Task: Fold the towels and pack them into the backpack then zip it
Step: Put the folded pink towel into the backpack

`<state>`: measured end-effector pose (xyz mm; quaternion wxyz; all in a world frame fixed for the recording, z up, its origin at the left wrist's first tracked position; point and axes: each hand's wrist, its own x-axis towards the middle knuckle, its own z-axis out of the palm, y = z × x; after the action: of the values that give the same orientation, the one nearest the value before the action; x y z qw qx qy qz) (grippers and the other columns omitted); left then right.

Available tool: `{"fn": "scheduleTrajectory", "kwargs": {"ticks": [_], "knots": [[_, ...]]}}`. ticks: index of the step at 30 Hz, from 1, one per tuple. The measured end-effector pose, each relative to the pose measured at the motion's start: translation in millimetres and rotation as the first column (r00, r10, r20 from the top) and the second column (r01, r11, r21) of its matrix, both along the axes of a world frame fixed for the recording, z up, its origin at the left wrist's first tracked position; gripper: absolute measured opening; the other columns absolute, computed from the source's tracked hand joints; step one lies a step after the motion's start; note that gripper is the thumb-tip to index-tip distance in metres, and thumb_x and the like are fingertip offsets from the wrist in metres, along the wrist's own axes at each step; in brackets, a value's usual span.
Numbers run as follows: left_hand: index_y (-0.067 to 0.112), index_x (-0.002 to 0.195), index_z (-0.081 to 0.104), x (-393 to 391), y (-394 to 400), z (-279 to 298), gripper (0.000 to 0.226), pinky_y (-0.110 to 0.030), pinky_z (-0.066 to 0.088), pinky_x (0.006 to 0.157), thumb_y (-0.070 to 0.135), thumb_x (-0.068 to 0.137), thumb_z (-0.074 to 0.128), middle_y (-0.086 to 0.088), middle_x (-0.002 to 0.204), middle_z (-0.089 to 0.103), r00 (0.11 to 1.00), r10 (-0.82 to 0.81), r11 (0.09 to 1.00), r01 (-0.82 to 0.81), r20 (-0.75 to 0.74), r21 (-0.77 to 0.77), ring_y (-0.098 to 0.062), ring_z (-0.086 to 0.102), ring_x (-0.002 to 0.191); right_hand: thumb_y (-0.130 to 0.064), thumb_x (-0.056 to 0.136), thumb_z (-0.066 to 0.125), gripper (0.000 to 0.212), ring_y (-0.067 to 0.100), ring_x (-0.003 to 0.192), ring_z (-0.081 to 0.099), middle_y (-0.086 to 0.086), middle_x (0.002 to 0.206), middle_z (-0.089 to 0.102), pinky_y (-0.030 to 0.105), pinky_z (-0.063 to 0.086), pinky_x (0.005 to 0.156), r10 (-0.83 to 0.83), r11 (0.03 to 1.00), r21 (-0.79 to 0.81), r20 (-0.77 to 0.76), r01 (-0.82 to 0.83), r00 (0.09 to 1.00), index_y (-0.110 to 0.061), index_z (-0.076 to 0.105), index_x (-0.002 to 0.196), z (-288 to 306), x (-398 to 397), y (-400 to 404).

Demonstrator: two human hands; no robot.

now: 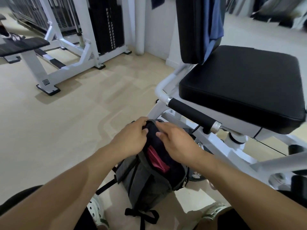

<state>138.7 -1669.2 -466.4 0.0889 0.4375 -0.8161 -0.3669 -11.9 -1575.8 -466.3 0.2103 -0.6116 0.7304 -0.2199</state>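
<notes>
A grey and black backpack (146, 181) stands on the floor between my feet, its main opening gaping along the top. Inside the opening shows a pink towel (157, 159) next to dark fabric. My left hand (131, 138) grips the left edge of the opening near the top of the bag, fingers curled over the rim. My right hand (174, 140) holds the right edge of the opening, thumb toward the gap. Both hands are close together at the far end of the opening. The zipper pull is hidden.
A white exercise machine with a black padded seat (240, 83) and a black-gripped handle bar (191, 113) stands right beside the bag. A blue cloth (214, 22) hangs on its backrest. Another white machine frame (66, 52) stands at the back left on the beige floor (58, 130).
</notes>
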Motion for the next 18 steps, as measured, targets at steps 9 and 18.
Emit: {"fn": "scheduleTrajectory", "kwargs": {"ticks": [9, 18], "knots": [[0.029, 0.124, 0.062, -50.8, 1.5, 69.4, 0.027, 0.000, 0.040, 0.086, 0.015, 0.105, 0.048, 0.018, 0.126, 0.065, 0.854, 0.076, 0.995, -0.095, -0.514, -0.010, 0.005, 0.060, 0.113, -0.017, 0.106, 0.051, 0.036, 0.006, 0.106, 0.070, -0.010, 0.117, 0.071, 0.032, 0.055, 0.101, -0.139, 0.903, -0.331, 0.382, 0.276, 0.914, -0.025, 0.061, 0.140, 94.9, -26.7, 7.9], [0.029, 0.127, 0.060, -119.9, -19.3, 139.0, 0.028, -0.013, 0.041, 0.092, 0.015, 0.105, 0.048, 0.011, 0.130, 0.064, 0.825, 0.018, 0.998, -0.050, -0.565, -0.041, -0.004, 0.057, 0.120, -0.022, 0.100, 0.061, 0.035, 0.009, 0.098, 0.072, -0.013, 0.111, 0.072, 0.041, 0.059, 0.094, -0.300, 0.813, -0.351, 0.430, 0.464, 0.851, -0.027, 0.065, 0.134, 146.5, -97.5, -29.6]]}}
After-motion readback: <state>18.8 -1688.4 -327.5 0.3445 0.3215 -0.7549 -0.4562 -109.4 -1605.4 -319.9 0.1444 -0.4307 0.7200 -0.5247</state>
